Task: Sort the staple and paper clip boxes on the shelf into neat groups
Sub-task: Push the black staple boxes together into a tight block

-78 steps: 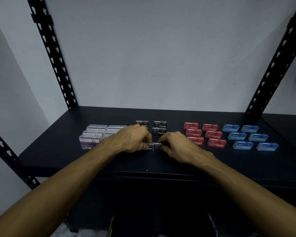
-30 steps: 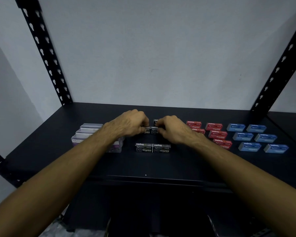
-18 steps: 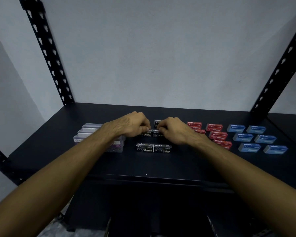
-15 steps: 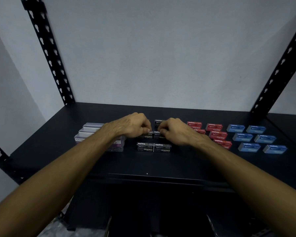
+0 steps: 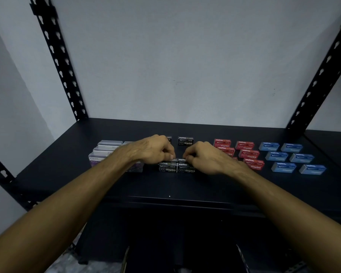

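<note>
Black staple boxes stand in the middle of the dark shelf (image 5: 185,186). A front pair of black boxes (image 5: 176,168) sits side by side. Right behind it lies a middle pair of black boxes (image 5: 178,159), mostly hidden by my fingers. My left hand (image 5: 153,150) pinches the left one and my right hand (image 5: 205,157) pinches the right one, fingers curled. A back black box (image 5: 185,141) stands further in; another beside it is largely hidden behind my left hand.
Clear paper clip boxes (image 5: 106,152) are grouped at the left, partly under my left forearm. Red staple boxes (image 5: 244,152) sit right of centre, blue staple boxes (image 5: 289,157) further right. Perforated black uprights (image 5: 57,60) flank the shelf before a white wall.
Both hands left the front pair of black boxes and moved back to the middle pair. They have since drawn that pair forward, close behind the front pair.
</note>
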The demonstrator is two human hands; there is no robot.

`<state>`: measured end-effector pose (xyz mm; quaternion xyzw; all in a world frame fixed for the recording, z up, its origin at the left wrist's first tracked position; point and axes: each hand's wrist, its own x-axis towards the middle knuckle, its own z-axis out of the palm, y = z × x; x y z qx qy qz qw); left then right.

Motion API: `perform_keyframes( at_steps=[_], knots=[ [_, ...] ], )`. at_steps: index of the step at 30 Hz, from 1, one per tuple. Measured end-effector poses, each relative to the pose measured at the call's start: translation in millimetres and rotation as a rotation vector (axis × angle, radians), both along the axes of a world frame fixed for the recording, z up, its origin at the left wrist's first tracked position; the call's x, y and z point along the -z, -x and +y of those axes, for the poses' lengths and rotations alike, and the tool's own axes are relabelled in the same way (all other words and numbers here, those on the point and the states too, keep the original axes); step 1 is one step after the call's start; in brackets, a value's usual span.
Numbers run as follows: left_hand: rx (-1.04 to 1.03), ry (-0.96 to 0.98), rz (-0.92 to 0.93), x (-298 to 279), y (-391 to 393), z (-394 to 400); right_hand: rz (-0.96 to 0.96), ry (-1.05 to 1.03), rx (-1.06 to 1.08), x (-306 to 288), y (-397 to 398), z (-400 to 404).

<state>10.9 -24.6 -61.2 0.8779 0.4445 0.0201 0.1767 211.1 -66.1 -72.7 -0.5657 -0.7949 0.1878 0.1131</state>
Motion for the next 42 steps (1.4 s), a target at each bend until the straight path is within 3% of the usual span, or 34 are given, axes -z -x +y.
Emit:
perform_keyframes(
  at_steps=[12,20,28,34,42],
  knots=[
    [-0.034,0.079,0.049,-8,0,-13,-0.065,0.056,-0.05,-2,1,-8],
    [-0.01,-0.088,0.172,-1,-6,-17,-0.118,-0.032,-0.07,7,3,-7],
    [-0.014,-0.105,0.181,0,-6,-17,-0.115,-0.03,-0.068,8,1,-6],
    [0.014,-0.178,0.288,-9,-6,-17,-0.084,0.002,-0.014,-4,-3,-4],
    [-0.152,-0.24,0.061,-33,4,32,-0.077,-0.194,0.082,-15,-8,28]
  ],
)
